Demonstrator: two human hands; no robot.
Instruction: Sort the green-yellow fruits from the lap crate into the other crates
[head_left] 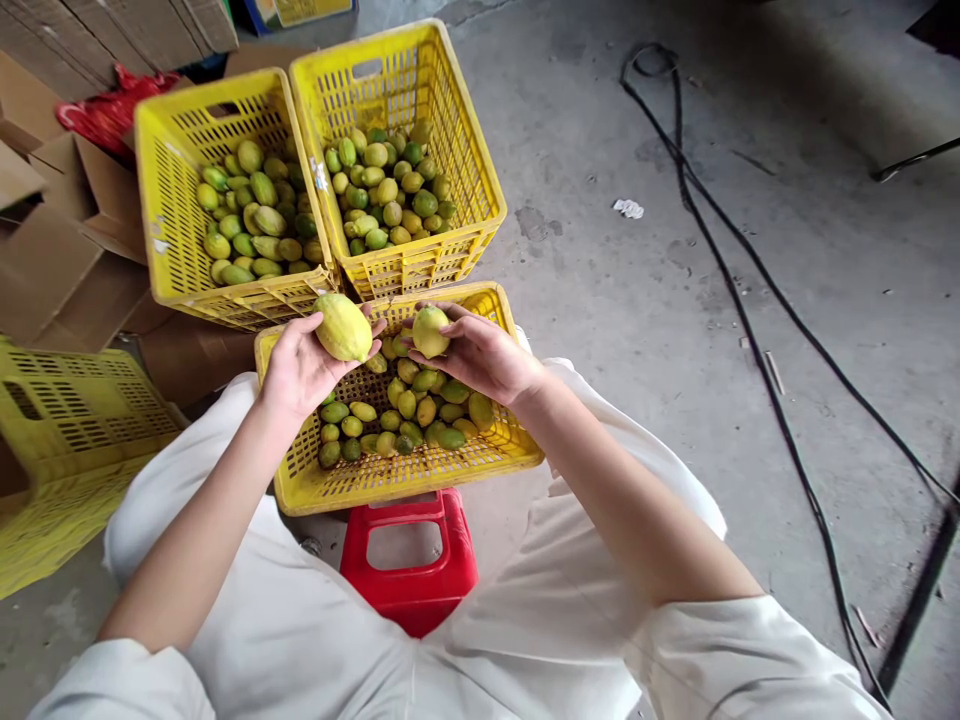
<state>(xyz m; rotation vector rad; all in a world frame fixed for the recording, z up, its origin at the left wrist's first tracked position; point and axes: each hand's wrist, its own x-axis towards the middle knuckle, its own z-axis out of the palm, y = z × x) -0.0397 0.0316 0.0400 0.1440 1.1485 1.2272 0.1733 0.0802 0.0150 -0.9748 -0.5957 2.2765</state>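
My left hand (306,368) holds a large yellow lemon (344,328), its fingers and thumb closed about the fruit. In my right hand (487,352) is a smaller, rounder yellow-green lemon (431,331), gripped at the fingertips. Both hands are above the near yellow crate (397,490), which stands between my knees. Green and yellow lemons (409,405) lie loose on its bottom, mostly toward the middle and right. My hands and forearms hide part of the crate's far side.
Two yellow crates, one at left (166,200) and one at right (469,130), hold many lemons beyond the near crate. A red stool (409,590) is below me. Cardboard boxes (64,265) and another yellow crate (67,420) stand at left. Black cable (739,290) crosses the floor.
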